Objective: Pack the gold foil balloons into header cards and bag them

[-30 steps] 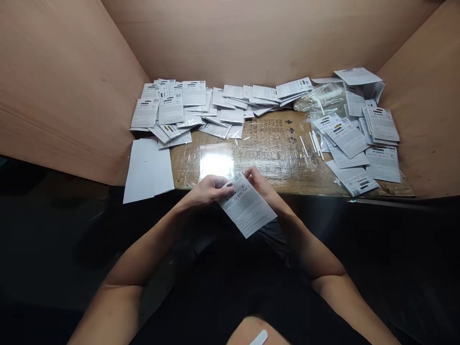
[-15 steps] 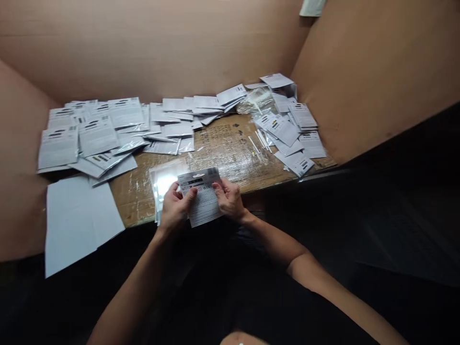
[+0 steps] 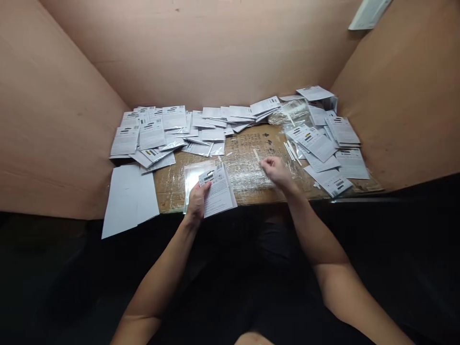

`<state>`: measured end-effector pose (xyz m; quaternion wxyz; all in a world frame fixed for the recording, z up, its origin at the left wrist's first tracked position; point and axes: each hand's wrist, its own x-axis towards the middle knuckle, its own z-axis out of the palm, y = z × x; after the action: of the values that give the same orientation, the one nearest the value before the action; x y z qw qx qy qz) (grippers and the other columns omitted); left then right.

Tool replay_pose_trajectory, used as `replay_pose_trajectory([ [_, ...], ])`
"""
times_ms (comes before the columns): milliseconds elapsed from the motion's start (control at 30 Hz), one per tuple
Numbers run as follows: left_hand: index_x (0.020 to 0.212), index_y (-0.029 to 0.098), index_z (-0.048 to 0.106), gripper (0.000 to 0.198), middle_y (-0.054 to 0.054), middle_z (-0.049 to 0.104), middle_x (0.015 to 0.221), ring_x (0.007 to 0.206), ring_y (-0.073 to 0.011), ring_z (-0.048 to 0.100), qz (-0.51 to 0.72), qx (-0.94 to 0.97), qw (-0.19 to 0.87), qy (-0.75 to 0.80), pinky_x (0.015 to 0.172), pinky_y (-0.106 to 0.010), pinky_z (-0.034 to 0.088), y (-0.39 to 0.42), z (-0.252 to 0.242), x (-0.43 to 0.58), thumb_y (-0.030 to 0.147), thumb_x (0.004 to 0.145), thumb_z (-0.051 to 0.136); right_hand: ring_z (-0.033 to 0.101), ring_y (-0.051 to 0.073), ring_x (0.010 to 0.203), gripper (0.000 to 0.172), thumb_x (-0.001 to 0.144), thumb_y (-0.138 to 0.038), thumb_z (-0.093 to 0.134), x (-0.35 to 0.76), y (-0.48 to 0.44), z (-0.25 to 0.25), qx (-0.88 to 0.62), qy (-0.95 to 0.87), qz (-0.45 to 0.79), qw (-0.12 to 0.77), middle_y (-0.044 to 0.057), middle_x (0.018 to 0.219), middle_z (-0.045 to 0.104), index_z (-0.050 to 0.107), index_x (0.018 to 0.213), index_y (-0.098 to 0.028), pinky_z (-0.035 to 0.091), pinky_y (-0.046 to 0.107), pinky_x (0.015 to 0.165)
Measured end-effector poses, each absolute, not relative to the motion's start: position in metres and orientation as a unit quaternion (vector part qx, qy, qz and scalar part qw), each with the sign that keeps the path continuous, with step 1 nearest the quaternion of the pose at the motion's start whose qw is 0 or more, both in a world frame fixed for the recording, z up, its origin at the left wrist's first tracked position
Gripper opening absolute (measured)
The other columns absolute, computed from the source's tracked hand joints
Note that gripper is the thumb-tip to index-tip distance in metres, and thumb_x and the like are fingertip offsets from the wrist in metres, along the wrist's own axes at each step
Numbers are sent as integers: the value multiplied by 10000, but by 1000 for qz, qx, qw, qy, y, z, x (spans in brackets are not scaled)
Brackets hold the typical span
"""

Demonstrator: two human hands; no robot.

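My left hand (image 3: pixel 197 200) grips a white printed packet (image 3: pixel 217 193) by its lower left edge, holding it over the near edge of the taped cardboard tabletop (image 3: pixel 247 179). Under the packet lies a clear plastic sleeve (image 3: pixel 193 173). My right hand (image 3: pixel 276 171) is off the packet and reaches right across the tabletop, fingers loosely curled, with nothing visible in them. It is nearest a small white strip (image 3: pixel 256 154) and a cluster of white strips (image 3: pixel 292 150) further right.
Several printed packets lie in a pile at the back left (image 3: pixel 154 132) and another at the right (image 3: pixel 332 143). A crumpled clear bag (image 3: pixel 289 114) sits at the back. White sheets (image 3: pixel 129 199) overhang the left edge. Brown board walls (image 3: pixel 53 120) enclose three sides.
My right hand let go of the packet and moved right toward the white strips. My left hand keeps the packet. The camera view swung back toward the centre.
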<state>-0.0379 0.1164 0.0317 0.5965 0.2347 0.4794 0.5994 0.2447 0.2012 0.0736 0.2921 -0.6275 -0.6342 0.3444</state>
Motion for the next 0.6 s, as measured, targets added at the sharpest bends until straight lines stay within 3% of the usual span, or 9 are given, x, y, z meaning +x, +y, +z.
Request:
replay_pose_trajectory([
  [100, 1182, 144, 698, 500, -119, 819, 1086, 1058, -324, 794, 609, 255, 579, 479, 952, -466, 651, 114, 32, -35, 404, 791, 869, 395, 114, 534, 416, 972, -571, 671, 198, 149, 71, -450, -596, 553, 371, -38, 618, 498, 569, 771, -221, 335, 273, 521],
  [267, 1231, 161, 677, 547, -116, 815, 1118, 1045, -312, 794, 600, 293, 573, 474, 952, -458, 637, 105, 29, -25, 436, 811, 893, 543, 144, 594, 520, 823, -669, 823, 159, 124, 57, -451, -509, 598, 425, -12, 670, 600, 557, 759, -226, 430, 282, 557],
  [400, 1233, 165, 667, 596, -118, 810, 1133, 1007, -289, 790, 582, 330, 573, 473, 942, -436, 630, 95, 22, -15, 460, 786, 928, 580, 164, 588, 641, 666, -722, 921, 160, 127, 38, -440, -423, 672, 419, -42, 660, 613, 516, 839, -255, 476, 295, 570],
  [500, 1231, 183, 637, 563, -107, 798, 1141, 1006, -264, 779, 586, 356, 553, 473, 927, -406, 625, 86, 18, -6, 464, 823, 904, 678, 228, 736, 623, 780, -814, 782, 165, 115, 31, -418, -413, 718, 373, 19, 798, 716, 621, 1010, -258, 550, 362, 674],
  [600, 1206, 202, 608, 491, -96, 779, 1150, 1028, -252, 766, 592, 393, 497, 497, 922, -390, 619, 77, 18, 2, 478, 880, 851, 705, 260, 846, 604, 950, -823, 559, 170, 98, 30, -458, -489, 644, 370, 68, 942, 764, 675, 1110, -251, 570, 388, 731],
])
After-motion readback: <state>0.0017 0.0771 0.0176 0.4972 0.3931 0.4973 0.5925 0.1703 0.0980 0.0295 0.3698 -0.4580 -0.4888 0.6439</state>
